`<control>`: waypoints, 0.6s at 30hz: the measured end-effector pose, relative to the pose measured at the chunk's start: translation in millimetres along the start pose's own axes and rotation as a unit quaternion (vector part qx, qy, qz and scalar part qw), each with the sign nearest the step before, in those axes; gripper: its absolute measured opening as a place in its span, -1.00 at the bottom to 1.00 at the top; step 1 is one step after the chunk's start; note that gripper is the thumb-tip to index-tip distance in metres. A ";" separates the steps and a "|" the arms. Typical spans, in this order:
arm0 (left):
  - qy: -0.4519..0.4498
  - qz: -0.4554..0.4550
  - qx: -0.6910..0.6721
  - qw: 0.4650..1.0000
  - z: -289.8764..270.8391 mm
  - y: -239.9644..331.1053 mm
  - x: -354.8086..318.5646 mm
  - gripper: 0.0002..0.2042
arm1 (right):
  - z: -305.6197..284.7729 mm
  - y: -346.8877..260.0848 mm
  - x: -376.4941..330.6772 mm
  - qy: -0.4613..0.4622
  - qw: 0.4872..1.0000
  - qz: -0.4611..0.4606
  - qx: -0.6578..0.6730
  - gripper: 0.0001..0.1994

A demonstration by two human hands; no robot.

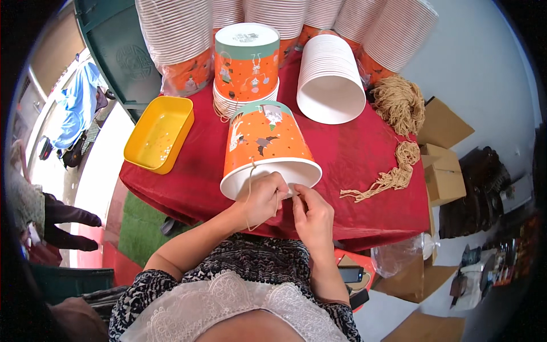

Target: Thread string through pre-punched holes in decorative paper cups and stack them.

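Lace-trimmed patterned clothing [239, 296] fills the lower edge, nearest the lens, with both forearms rising from it toward the orange paper bucket [266, 145], taken as landmark. That bucket is laid on its side on the red tablecloth [353, 159], white rim facing the person. Left hand [263, 198] is pressed against the rim's near edge, fingers curled shut on a thin tan string [249, 196] that is looped down past the wrist. Right hand [310, 212] is held just right of the left, thumb and forefinger pinched together at the rim; whether the string end is caught in that pinch cannot be told. The string is seen running up to the bucket wall; its attachment point is too small to make out. Behind the bucket an upright printed bucket [247, 62] is set on a short stack of white rims. Right-rear of the bucket a white nested stack [330, 80] is laid on its side. Tall wrapped bucket stacks [176, 34] are lined up along the back, tops cut off by the frame. Left of the bucket a yellow tray [159, 134] is placed at the table edge. Right of the bucket tan string bundles [399, 102] are piled, nothing lying between them and the hands. Cardboard boxes [441, 165] are seen beyond the table's right side. Phones [350, 275] are partly hidden below the right forearm.
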State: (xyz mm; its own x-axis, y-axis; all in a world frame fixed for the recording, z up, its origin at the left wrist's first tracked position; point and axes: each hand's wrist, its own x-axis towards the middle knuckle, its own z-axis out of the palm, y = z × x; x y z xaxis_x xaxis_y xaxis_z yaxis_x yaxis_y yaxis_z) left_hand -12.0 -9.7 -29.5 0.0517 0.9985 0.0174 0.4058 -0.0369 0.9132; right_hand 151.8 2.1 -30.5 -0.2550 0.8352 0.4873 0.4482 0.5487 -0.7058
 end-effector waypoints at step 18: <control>0.002 0.040 0.169 0.985 0.2 8.9 10.6 -0.89 | 11.6 8.0 4.2 -0.072 0.991 0.009 -0.112 -0.89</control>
State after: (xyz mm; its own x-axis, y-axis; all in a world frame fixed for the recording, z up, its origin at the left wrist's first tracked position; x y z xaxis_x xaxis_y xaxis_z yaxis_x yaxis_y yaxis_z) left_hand -7.7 0.6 -21.2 0.0923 0.9919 0.0873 0.6813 -0.1269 0.7209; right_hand 144.4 10.5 -40.1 -0.3579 0.8500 0.3867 0.6282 0.5255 -0.5738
